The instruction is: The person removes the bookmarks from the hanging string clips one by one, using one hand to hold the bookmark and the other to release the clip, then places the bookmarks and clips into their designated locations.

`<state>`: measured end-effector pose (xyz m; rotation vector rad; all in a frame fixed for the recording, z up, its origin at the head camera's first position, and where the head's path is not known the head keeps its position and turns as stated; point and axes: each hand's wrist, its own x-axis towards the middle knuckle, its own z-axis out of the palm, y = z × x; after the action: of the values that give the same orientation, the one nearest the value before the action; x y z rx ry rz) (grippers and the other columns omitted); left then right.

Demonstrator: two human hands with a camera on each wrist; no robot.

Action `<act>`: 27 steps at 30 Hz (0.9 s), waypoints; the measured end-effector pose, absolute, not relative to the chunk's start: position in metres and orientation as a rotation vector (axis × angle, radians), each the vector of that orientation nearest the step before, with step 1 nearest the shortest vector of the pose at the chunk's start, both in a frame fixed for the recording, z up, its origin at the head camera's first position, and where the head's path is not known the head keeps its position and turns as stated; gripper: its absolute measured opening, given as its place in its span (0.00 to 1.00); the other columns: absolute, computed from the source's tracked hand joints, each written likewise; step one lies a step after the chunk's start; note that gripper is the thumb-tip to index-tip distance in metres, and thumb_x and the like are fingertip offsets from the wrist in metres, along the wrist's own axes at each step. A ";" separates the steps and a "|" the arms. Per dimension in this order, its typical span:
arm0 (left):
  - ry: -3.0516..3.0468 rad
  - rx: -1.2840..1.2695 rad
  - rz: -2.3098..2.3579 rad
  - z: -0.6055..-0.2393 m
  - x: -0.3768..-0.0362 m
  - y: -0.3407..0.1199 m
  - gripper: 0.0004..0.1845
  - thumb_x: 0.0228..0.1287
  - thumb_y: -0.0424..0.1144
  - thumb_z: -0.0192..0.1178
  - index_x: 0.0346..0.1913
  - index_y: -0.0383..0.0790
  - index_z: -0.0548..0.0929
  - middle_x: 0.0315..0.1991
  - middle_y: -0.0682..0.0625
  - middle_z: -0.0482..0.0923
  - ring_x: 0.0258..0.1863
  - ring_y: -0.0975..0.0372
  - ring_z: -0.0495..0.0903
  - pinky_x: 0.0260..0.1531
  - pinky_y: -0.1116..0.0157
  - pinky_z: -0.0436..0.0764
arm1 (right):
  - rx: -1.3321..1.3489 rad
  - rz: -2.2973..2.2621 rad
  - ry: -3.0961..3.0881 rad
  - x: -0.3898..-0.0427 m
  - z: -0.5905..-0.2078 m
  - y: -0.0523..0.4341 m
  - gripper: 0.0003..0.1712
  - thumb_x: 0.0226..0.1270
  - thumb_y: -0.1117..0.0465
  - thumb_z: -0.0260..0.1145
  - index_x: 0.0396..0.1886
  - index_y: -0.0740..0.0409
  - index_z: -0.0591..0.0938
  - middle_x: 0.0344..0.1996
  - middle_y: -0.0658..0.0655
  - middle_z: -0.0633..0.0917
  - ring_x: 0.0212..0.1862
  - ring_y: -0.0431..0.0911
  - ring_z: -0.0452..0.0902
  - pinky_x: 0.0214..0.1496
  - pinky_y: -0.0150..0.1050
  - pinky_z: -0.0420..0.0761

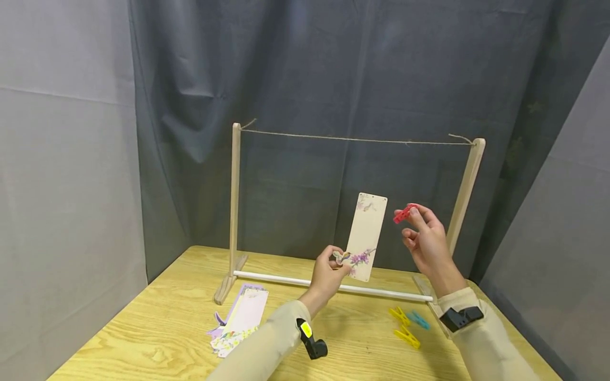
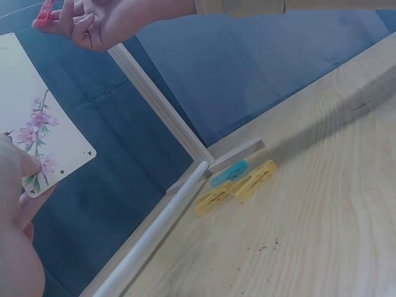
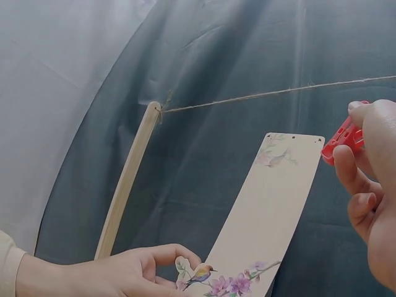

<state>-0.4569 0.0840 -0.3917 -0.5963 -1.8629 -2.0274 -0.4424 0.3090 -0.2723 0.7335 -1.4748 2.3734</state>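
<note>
A cream bookmark (image 1: 367, 233) printed with purple blossoms and a small bird stands upright in the air, held near its lower left edge by my left hand (image 1: 328, 278). Its top edge has small holes and lies below the twine (image 1: 329, 137) in the head view. To its right, my right hand (image 1: 430, 246) pinches a red clothespin (image 1: 404, 213) between thumb and forefinger, the other fingers loosely bent. In the right wrist view the red clothespin (image 3: 344, 141) overlaps no part of the bookmark (image 3: 263, 201) but sits close beside its top right corner.
A wooden frame with a left post (image 1: 235, 196), a right post (image 1: 466, 193) and a white bottom bar (image 1: 295, 281) carries the twine. Yellow clothespins (image 1: 406, 336) and a blue clothespin (image 1: 418, 319) lie at right on the table (image 1: 157, 317). More floral bookmarks (image 1: 250, 312) overlap at left.
</note>
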 end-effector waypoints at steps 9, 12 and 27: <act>-1.859 -0.590 -2.035 -0.399 -0.450 0.077 0.14 0.62 0.21 0.64 0.46 0.37 0.76 0.33 0.49 0.81 0.25 0.66 0.76 0.21 0.70 0.68 | 0.760 2.431 -1.438 -0.441 -0.288 0.308 0.13 0.81 0.58 0.59 0.57 0.59 0.73 0.46 0.57 0.89 0.20 0.39 0.72 0.21 0.28 0.67; -1.872 -0.580 -2.041 -0.401 -0.449 0.074 0.13 0.63 0.22 0.64 0.47 0.38 0.76 0.30 0.48 0.81 0.21 0.66 0.71 0.18 0.70 0.66 | 0.754 2.436 -1.447 -0.440 -0.294 0.307 0.12 0.81 0.58 0.58 0.57 0.58 0.74 0.46 0.57 0.89 0.21 0.39 0.72 0.21 0.28 0.67; -1.911 -0.529 -2.055 -0.415 -0.440 0.057 0.14 0.64 0.23 0.64 0.47 0.40 0.77 0.26 0.49 0.82 0.16 0.67 0.63 0.16 0.71 0.63 | 0.763 2.467 -1.484 -0.435 -0.319 0.303 0.12 0.82 0.57 0.58 0.58 0.56 0.75 0.47 0.57 0.88 0.22 0.39 0.71 0.22 0.28 0.68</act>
<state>-0.4400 0.0567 -0.4149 -0.5291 -1.9112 -2.0546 -0.4348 0.3032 -0.3185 0.7626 -1.4838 2.4666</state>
